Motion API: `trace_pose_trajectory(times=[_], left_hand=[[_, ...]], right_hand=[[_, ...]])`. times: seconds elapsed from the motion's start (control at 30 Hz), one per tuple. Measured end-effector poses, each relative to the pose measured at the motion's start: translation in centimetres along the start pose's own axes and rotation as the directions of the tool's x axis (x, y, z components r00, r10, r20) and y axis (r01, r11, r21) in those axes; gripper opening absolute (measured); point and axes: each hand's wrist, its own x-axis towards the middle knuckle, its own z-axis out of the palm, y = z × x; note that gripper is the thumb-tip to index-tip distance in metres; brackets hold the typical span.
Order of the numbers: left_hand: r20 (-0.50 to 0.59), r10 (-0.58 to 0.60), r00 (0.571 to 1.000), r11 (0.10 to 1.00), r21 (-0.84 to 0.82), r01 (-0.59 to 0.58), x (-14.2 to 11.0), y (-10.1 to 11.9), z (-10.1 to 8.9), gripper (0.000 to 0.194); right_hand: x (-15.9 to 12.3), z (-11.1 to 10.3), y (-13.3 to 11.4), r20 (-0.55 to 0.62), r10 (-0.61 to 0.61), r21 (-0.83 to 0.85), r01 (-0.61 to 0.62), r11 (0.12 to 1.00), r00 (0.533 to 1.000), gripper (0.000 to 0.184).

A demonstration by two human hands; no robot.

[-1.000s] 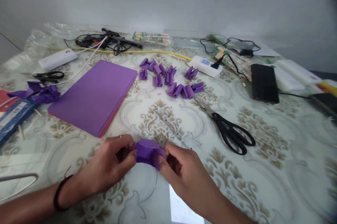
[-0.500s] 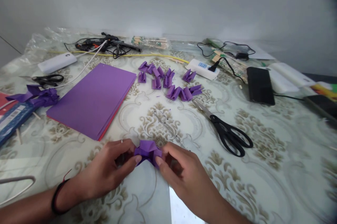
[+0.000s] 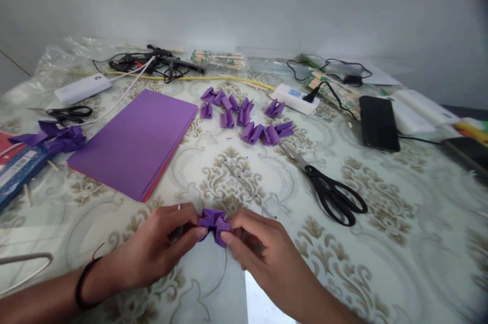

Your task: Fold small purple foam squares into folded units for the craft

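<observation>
A folded piece of purple paper (image 3: 213, 223) sits between my two hands, low in the middle of the view. Its left end is pinched by the thumb and fingers of my left hand (image 3: 162, 243). My right hand (image 3: 263, 245) pinches the right end the same way. The piece has several creased flaps, with a dark gap in its middle. Beyond my hands, several folded purple paper pieces (image 3: 252, 133) lie in a loose cluster. Black-handled scissors (image 3: 331, 192) rest to the right of my right hand, blades pointing at the cluster.
A stack of purple and red paper sheets (image 3: 137, 143) lies at left, beside crumpled purple paper (image 3: 63, 138) and smaller scissors (image 3: 70, 113). A power strip (image 3: 293, 99) and tangled black cables (image 3: 156, 64) are at the back. A black phone (image 3: 378, 123) lies right.
The folded purple paper has been squeezed narrower, its top flap now bent inward, and both hands have come slightly closer together. The things on the table have stayed put.
</observation>
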Motion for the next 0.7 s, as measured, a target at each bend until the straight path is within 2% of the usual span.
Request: trace_pose_trajectory(times=[0.17,0.4,0.57,0.7], left_hand=[[0.036,-0.026,0.999,0.999,-0.019,0.027,-0.1,0.0,-0.1,0.032],[0.06,-0.045,0.997,0.999,-0.025,0.047,-0.2,-0.2,0.0,0.03],[0.037,-0.06,0.998,0.996,-0.056,0.062,-0.3,-0.6,0.1,0.027],[-0.039,-0.103,0.994,0.99,-0.099,0.099,-0.3,-1.1,0.2,0.017]], right_hand=[[0.1,-0.1,-0.2,0.004,-0.003,0.023,0.003,1.0,1.0,0.03],[0.2,-0.1,-0.1,-0.057,-0.003,-0.021,0.002,1.0,0.998,0.026],[0.0,-0.1,-0.1,-0.083,0.0,-0.05,-0.004,0.999,0.997,0.024],[0.1,0.0,0.0,-0.098,-0.011,-0.041,0.007,0.999,0.995,0.023]])
